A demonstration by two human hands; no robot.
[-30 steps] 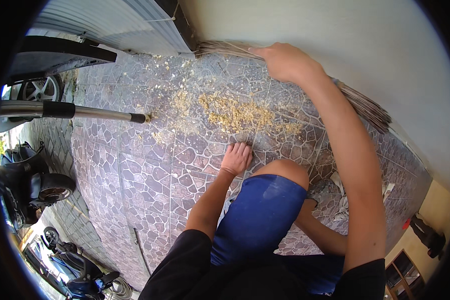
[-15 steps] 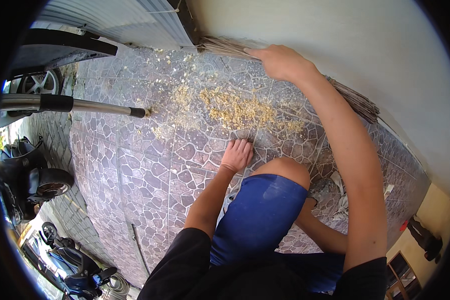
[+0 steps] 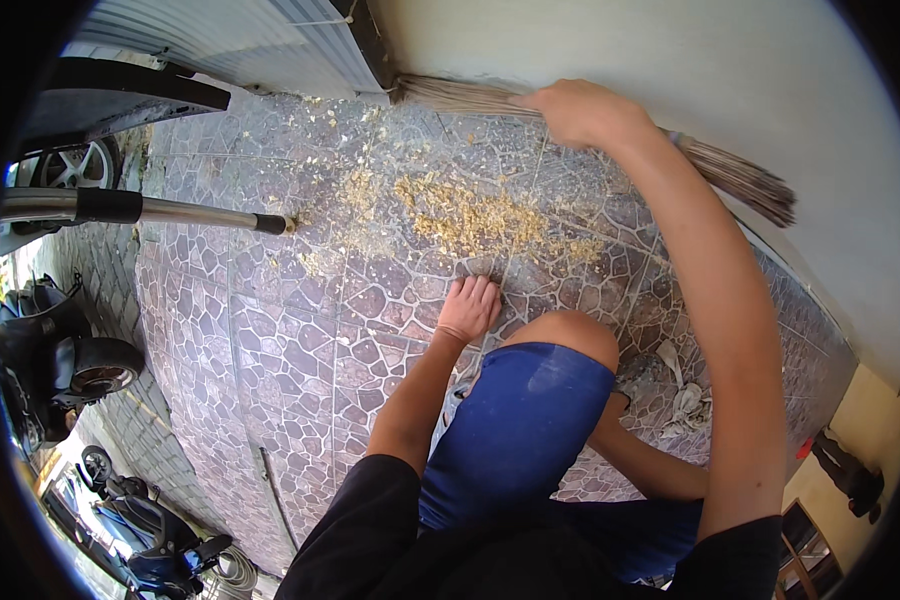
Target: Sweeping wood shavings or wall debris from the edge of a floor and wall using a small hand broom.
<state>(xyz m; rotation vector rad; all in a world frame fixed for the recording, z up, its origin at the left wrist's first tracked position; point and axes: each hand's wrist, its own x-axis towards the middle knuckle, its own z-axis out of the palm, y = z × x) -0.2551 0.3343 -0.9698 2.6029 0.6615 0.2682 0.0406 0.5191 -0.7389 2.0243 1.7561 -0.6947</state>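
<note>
My right hand (image 3: pixel 582 115) is closed around the middle of a broom of thin brown sticks (image 3: pixel 738 178), low along the pale wall. One end of the broom reaches the dark post at the wall's corner; the other fans out beyond my forearm. My left hand (image 3: pixel 470 305) rests on the stone-patterned floor in front of my bent knee, fingers curled under. Whether it holds anything is hidden. Beyond it lies a spread of yellowish crumbly bits (image 3: pixel 470 215), with paler flakes scattered toward the corrugated panel.
A metal pole (image 3: pixel 210 215) with a black tip juts in from the left. Motorbikes (image 3: pixel 90 365) stand outside at the left. A greyish cloth (image 3: pixel 688 408) lies on the floor right of my knee. The corrugated panel (image 3: pixel 260 40) and wall (image 3: pixel 650 50) bound the far side.
My right hand and the broom have moved a little to the right along the wall, and the broom's fanned end has swung up. The left hand has stayed almost in place.
</note>
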